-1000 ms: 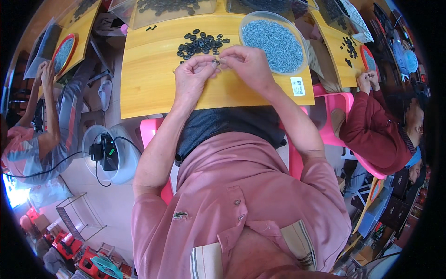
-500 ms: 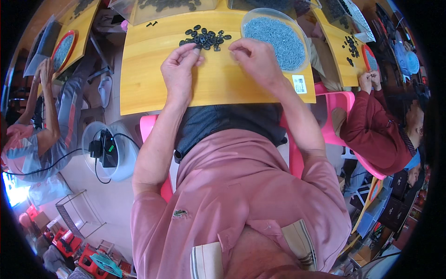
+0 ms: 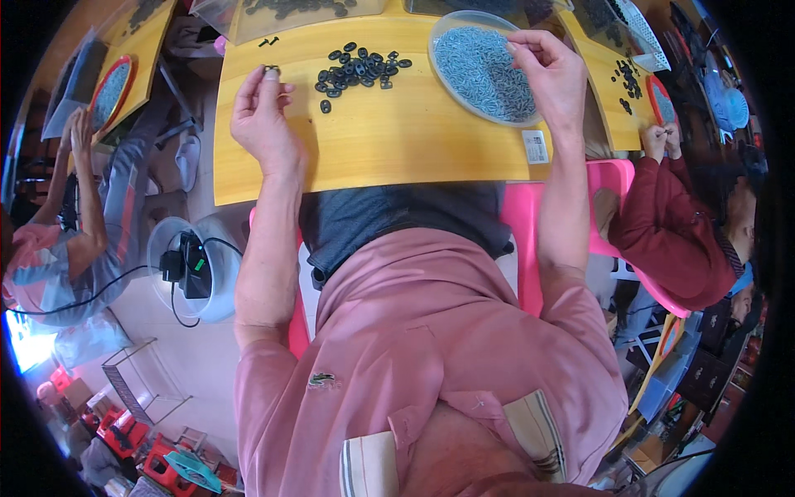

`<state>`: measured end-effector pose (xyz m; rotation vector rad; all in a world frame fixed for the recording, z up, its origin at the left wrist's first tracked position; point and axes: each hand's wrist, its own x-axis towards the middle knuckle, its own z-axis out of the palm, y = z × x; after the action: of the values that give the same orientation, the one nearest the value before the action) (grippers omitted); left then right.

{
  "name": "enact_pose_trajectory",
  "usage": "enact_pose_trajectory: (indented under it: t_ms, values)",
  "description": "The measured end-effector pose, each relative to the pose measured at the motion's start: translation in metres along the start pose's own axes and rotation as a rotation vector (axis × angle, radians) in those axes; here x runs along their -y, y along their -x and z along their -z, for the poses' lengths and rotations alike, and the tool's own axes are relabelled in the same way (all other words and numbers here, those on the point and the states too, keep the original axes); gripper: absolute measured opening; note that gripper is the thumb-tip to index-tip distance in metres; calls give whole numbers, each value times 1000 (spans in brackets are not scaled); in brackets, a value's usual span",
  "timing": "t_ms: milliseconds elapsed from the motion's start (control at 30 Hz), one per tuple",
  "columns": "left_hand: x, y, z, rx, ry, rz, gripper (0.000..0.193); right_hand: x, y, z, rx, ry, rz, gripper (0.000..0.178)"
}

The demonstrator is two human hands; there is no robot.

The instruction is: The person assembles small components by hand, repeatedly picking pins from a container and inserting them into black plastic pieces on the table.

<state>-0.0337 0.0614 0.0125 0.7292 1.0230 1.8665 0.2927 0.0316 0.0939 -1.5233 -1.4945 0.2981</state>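
My left hand [image 3: 267, 120] is raised over the left part of the yellow table [image 3: 389, 149]. Its thumb and forefinger pinch a small black plastic piece [image 3: 272, 68]. Over the right rim of a round clear tub [image 3: 476, 70], my right hand [image 3: 551, 79] has thumb and forefinger pressed together; anything between them is too small to make out. Small grey-blue screws, or screw-like pieces, fill the tub. Between my hands lies a loose pile of black oval plastic pieces with holes [image 3: 360, 69]. One oval piece [image 3: 325, 106] sits slightly nearer me.
Two small black parts [image 3: 269, 41] lie at the far left, by a clear bin [image 3: 290, 16] of dark pieces. A white label [image 3: 535, 147] is on the table's near right. People work at side tables; a pink chair [image 3: 609, 190] stands close on the right.
My left hand has moved left, away from the pile, with a small black piece in its fingertips. My right hand has shifted right and up to the tub of screws.
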Motion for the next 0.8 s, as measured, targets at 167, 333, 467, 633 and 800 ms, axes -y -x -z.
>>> enact_pose_trajectory:
  t_ms: [167, 333, 467, 633, 800]
  values:
    - [-24, -20, 6, -100, 67, -91, 22, 0, 3, -2, 50, 43, -34, 17]
    - [-34, -35, 19, -121, 95, -151, 23, 11, 8, -5, 143, 99, -44, 17]
    - [-31, -41, 29, -162, 98, -122, 25, 16, 7, -6, 138, 118, -16, 18]
    - [-27, -46, 37, -182, 77, -117, 23, 24, 10, -2, 480, 321, -6, 19]
    - [-23, -58, 44, -197, 96, -132, 25, 5, 26, -5, 538, 418, 116, 21]
